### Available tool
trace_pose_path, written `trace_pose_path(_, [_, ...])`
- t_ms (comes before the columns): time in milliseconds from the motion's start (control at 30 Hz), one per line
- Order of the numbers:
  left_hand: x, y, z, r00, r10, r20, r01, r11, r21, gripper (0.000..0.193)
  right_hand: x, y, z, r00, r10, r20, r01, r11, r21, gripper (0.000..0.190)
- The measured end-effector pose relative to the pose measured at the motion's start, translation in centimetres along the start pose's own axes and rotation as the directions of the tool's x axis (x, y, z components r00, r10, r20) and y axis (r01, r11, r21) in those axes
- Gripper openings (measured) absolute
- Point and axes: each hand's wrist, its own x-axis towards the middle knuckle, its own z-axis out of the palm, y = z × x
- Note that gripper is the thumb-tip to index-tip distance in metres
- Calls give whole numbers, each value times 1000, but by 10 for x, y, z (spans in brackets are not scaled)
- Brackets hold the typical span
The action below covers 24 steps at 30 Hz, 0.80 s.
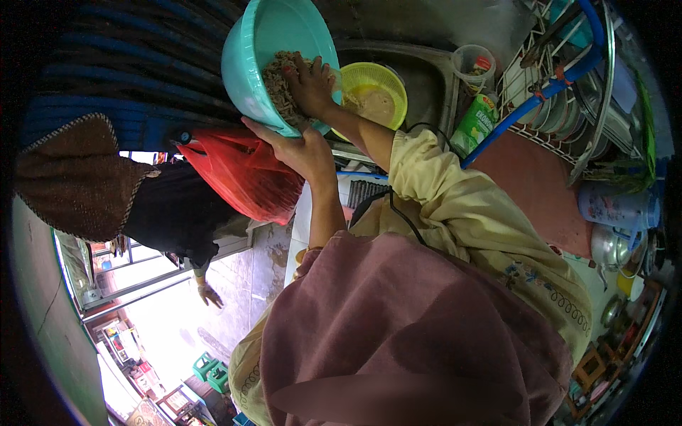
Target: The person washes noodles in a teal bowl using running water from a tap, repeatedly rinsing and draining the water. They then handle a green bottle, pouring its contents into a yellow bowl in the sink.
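Note:
My left hand [298, 152] grips the lower rim of a turquoise plastic basin [242, 69], which is tilted on its side. Inside the basin lies a mass of brown shredded or crumbly food [279, 90]; what it is exactly I cannot tell. My right hand [310, 88] rests on this mass, palm down, fingers spread. Right beside the basin, a yellow plastic colander [399, 88] holding cloudy, pale liquid sits in the metal sink [426, 69].
A red plastic bag [245, 175] hangs left of my left forearm. Right of the sink are a clear tub [471, 56], a green dish-soap pouch [474, 125], a blue hose [514, 114] and a wire dish rack [538, 133] with plates. Another person [176, 207] stands at the left.

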Motion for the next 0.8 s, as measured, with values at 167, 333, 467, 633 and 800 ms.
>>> trace_pose_path(167, [1,2,0,1000,-14,7,14,1000,4,83,-1,-3,-1,1000,-5,5,5,1000,2,73])
trace_pose_path(333, [1,7,-1,999,-43,22,43,999,-14,84,0,0,0,1000,-3,11,3,1000,12,71])
trace_pose_path(467, [1,8,-1,996,-73,45,76,995,-66,75,3,5,3,1000,10,0,-10,1000,-4,67])
trace_pose_path(633, [0,6,1,998,-56,37,58,997,-56,75,3,7,3,1000,15,2,-15,1000,10,67])
trace_pose_path(800, [0,4,2,996,-72,44,75,995,-60,77,0,4,-3,999,7,37,-9,998,58,72])
